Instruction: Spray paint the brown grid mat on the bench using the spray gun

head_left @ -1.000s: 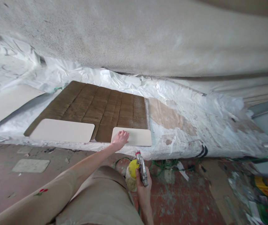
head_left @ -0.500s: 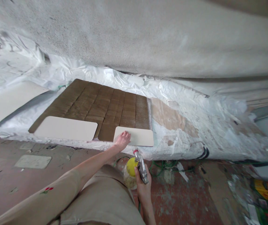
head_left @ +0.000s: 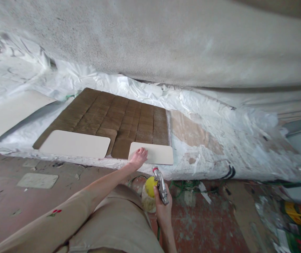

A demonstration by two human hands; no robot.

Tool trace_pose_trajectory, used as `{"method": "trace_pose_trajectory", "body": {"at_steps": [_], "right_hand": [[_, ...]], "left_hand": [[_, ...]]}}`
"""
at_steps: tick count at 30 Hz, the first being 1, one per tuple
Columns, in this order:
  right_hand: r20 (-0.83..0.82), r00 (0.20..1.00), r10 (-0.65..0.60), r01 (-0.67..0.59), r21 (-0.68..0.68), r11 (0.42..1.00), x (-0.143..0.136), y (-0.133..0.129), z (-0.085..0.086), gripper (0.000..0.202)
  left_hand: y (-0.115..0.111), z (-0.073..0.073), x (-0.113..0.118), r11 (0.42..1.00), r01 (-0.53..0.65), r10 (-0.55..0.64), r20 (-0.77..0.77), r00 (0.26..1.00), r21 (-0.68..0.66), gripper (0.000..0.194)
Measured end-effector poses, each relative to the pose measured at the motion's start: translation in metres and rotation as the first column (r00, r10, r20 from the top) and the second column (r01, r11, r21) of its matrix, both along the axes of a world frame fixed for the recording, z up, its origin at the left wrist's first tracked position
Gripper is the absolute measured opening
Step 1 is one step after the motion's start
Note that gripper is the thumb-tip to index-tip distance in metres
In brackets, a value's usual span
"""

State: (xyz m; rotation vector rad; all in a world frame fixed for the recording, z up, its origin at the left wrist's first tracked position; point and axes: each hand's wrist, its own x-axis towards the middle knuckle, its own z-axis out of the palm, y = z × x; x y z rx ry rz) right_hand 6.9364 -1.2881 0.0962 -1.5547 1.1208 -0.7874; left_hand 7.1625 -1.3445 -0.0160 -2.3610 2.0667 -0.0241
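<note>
The small cream panel (head_left: 154, 153) lies flat at the near edge of the brown corrugated cardboard (head_left: 119, 116), its long axis running left to right across the person's front. The left hand (head_left: 138, 157) rests on its left end, fingers spread and pressing down; whether the thumb hooks under the near edge cannot be made out. From that hand the rest of the panel stretches away to the right, so the far end is free.

The right hand (head_left: 162, 208) is lower and closer to the body, closed around a metal spray gun (head_left: 161, 184) with a yellow cup (head_left: 149, 188) beside it, nozzle tilted up toward the panel. The gun sits just below and right of the pressing hand, apart from the panel.

To the left of the grip a larger cream panel (head_left: 74, 144) lies on the same cardboard, well apart. White plastic sheeting (head_left: 219, 140) surrounds the cardboard, and a rough grey wall (head_left: 150, 38) rises beyond.
</note>
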Motion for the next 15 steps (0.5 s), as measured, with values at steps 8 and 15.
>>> {"method": "trace_pose_trajectory", "body": {"at_steps": [8,15], "right_hand": [[0.022,0.998,-0.058,0.058,0.011,0.998,0.001,0.005,0.001,0.033],[0.02,0.999,-0.051,0.052,-0.054,0.997,0.015,0.009,0.01,0.03]], "left_hand": [[0.0,-0.006,0.002,1.0,0.027,-0.026,0.045,0.999,-0.013,0.04],[0.004,-0.003,0.003,0.999,0.042,-0.041,0.016,0.999,-0.031,0.042]]}}
